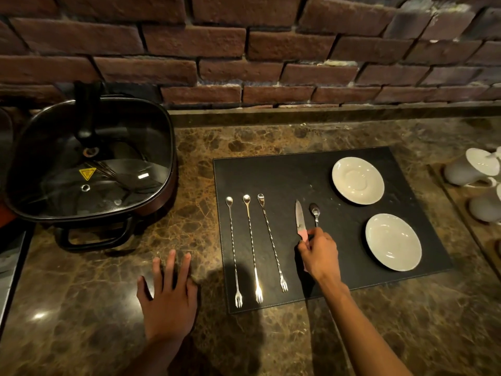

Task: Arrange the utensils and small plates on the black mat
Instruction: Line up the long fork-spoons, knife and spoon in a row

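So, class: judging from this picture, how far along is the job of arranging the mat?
Done: three long stirrers lie in a row on the black mat, and two small plates sit at its right. In hand: the right hand grips the knife and a small spoon by their handles. Left: releasing those two. The left hand rests flat on the counter.

Knife handle (303, 234) and spoon stem (316, 221) under right hand (320, 253).

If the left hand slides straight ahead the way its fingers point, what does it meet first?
The left hand lies flat on the counter, fingers pointing away. Bare marble lies ahead; probably the backsplash ledge first, passing between the pan and the black mat.
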